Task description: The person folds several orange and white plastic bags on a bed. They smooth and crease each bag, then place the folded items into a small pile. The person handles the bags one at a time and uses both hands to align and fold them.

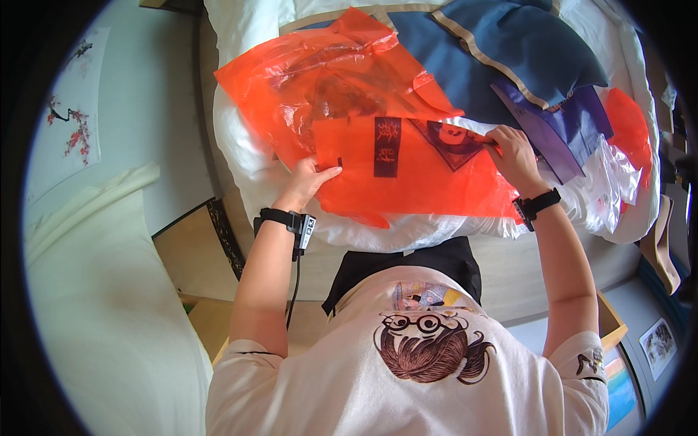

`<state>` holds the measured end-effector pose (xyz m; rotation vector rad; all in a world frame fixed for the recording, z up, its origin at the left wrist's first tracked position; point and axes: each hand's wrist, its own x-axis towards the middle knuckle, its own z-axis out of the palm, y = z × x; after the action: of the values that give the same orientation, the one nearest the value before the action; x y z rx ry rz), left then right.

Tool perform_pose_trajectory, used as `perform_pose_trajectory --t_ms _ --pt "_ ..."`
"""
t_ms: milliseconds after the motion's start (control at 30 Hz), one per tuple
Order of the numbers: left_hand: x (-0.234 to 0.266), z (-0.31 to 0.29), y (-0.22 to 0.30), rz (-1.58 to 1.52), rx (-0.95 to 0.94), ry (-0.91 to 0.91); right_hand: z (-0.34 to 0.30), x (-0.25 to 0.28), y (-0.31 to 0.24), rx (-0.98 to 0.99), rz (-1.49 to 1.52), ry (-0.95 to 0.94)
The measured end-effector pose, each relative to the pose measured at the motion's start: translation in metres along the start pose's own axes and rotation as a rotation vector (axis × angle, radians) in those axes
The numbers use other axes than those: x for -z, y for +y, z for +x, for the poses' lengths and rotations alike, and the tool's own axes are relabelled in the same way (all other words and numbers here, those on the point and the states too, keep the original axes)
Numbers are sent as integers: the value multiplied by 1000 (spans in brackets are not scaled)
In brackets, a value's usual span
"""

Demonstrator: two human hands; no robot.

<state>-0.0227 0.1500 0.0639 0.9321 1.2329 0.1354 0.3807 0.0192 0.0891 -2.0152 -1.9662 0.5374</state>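
Left grip (pixel 308 180) pinches an orange bag (pixel 429 192) at its left edge, right grip (pixel 518 155) seemingly its upper corner.

"How are the arms (pixel 256 309) held?"
"Both are stretched from the near side toward the far, the left forearm (pixel 273 265) tilted rightward, the right forearm (pixel 563 254) leftward."
"And the hands?"
"The left hand (pixel 307 182) is closed in a pinch, its thumb (pixel 331 173) pointed right. The right hand (pixel 515 156) is placed slightly farther off, likewise pinched, its fingers (pixel 502 134) curled leftward."
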Motion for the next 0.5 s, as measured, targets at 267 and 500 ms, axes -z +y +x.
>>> perform_pose_trajectory --t_ms 267,500 --pt "23 12 -41 -237 -101 12 -53 15 -19 128 -144 170" --pt "43 5 -46 -264 -145 10 -116 -23 -19 -234 -98 190"
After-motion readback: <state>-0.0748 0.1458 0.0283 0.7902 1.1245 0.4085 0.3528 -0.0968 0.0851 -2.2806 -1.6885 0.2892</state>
